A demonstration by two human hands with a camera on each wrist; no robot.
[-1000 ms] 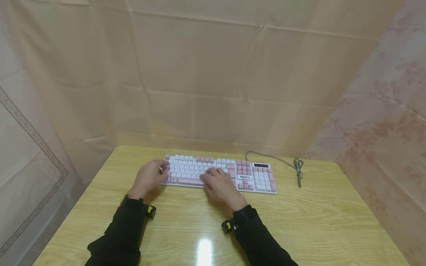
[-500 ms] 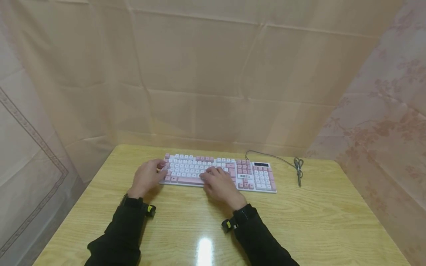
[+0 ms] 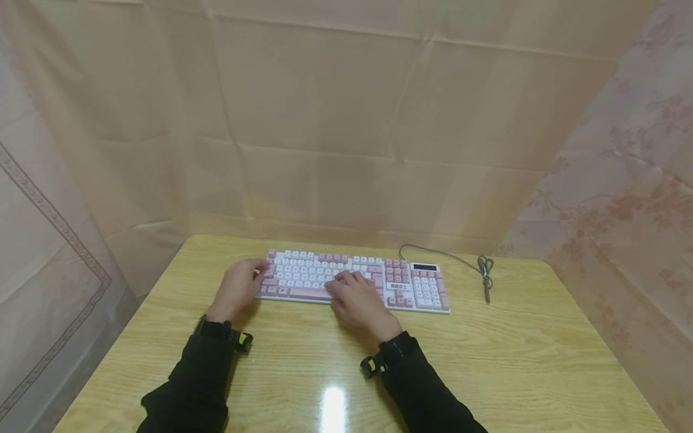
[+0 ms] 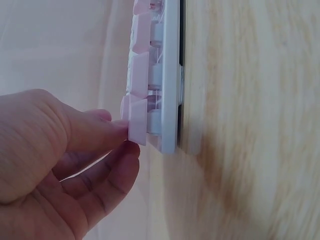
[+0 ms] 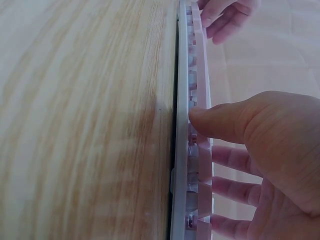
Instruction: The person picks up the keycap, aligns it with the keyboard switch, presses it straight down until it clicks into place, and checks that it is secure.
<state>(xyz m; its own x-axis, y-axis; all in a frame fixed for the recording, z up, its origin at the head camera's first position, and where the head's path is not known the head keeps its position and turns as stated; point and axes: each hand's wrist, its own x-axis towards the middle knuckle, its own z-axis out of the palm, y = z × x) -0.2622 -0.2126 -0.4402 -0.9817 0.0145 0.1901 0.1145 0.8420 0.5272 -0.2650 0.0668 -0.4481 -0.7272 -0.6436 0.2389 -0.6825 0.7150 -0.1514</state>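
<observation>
A white keyboard (image 3: 308, 293) with white and pink keys lies on the table. My left hand (image 3: 238, 288) is at its left end. In the left wrist view, the left thumb (image 4: 107, 135) touches a pink corner key (image 4: 138, 120), and the other fingers bend loosely outside the keyboard's edge. My right hand (image 3: 360, 300) hovers over the right part of the letter keys. In the right wrist view the right thumb (image 5: 220, 122) rests on the long pink space bar (image 5: 202, 65), with the other fingers spread over the keys and their tips hidden.
The keyboard's thin cable (image 3: 444, 255) runs right to a tied bundle (image 3: 486, 279) on the wooden table (image 3: 520, 349). A beige cloth (image 3: 335, 150) hangs behind the table, and a floral cloth (image 3: 622, 210) hangs on the right.
My left hand has shifted slightly left, its fingers drawing back from the left-hand keys and uncovering several pink ones. My right hand stays in the same place.
</observation>
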